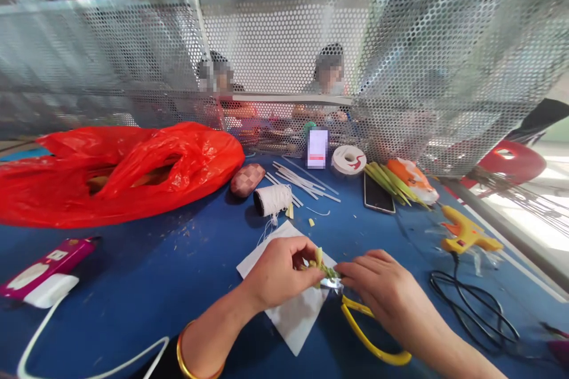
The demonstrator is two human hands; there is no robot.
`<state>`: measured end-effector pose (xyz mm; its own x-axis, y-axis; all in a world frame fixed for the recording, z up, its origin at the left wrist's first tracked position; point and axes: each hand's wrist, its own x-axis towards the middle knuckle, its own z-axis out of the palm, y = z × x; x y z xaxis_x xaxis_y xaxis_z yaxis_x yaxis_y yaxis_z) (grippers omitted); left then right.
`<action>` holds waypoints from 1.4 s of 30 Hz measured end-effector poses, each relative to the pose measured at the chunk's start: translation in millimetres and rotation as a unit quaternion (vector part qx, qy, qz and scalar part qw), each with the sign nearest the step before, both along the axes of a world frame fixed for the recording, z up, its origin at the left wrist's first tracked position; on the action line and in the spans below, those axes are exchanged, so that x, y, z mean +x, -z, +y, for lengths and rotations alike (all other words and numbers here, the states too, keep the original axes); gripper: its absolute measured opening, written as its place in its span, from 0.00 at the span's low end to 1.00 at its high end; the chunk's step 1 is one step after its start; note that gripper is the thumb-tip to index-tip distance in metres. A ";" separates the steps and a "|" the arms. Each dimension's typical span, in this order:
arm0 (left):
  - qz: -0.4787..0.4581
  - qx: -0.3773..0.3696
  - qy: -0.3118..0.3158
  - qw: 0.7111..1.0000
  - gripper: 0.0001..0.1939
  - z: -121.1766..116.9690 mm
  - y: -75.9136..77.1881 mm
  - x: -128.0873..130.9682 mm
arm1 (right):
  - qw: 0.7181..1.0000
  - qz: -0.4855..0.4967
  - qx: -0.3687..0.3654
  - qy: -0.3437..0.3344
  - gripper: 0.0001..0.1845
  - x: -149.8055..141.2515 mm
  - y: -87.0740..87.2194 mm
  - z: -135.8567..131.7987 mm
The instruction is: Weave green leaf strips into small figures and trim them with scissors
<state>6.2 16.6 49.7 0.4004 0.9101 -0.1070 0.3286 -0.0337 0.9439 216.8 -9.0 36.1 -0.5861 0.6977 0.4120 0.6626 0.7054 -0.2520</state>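
Blue desk (pixel 146 272), yellow glue gun (pixel 464 232) at three o'clock, plain red bag (pixel 195 160) at ten, pink-brown checked pouch (pixel 248 180) near twelve.

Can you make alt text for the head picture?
A left hand pinches yellow-green bits over white paper, the right hand beside them near a yellow-handled tool; a red bag, thread spool and glue gun lie on the blue table.

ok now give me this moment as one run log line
left hand: pinching small yellow-green piece | right hand: at its other side | yellow-handled tool: below, on blue table
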 end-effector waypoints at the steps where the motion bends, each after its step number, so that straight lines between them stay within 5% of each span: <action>1: -0.002 0.007 -0.005 1.000 0.04 -0.3 -0.4 -0.3 | 0.998 0.016 -0.055 -0.001 0.12 -1.9 1.4 -1.0; 6: -0.139 -0.002 -0.072 0.988 0.25 1.5 2.3 -3.1 | 0.942 0.249 -0.218 0.059 0.11 -5.3 9.1 -3.3; 9: -0.170 -0.015 -0.138 0.976 0.28 3.7 7.0 -2.4 | 0.863 0.455 -0.191 0.111 0.07 -9.4 4.8 -1.9; 13: -0.108 -0.049 -0.082 0.990 0.24 3.5 12.4 1.9 | 0.737 0.654 -0.122 0.119 0.02 -20.0 -18.1 -2.6; 16: -0.080 -0.052 -0.045 0.994 0.21 1.5 13.8 4.6 | 0.686 0.708 -0.116 0.120 0.05 -25.5 -34.7 -5.4; 22: -0.061 -0.058 -0.043 0.996 0.17 2.0 16.2 4.8 | 0.660 0.724 -0.114 0.165 0.09 -23.8 -40.7 -7.5; 35: -0.035 -0.048 -0.030 0.998 0.11 -0.2 11.6 7.6 | 0.659 0.723 -0.105 0.179 0.07 -21.6 -40.9 -8.6; 40: -0.031 -0.048 -0.020 0.998 0.11 0.1 16.8 8.3 | 0.644 0.726 -0.061 0.234 0.07 -20.8 -44.8 -12.4; 42: -0.026 -0.047 -0.020 0.998 0.11 0.1 17.5 8.6 | 0.659 0.702 -0.030 0.268 0.07 -20.5 -47.6 -15.2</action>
<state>14.7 16.6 32.1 0.3719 0.9122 -0.1721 0.2783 0.0673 0.9581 196.4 -24.3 83.7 0.6812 0.6888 0.2479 -0.1035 0.4258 -0.8989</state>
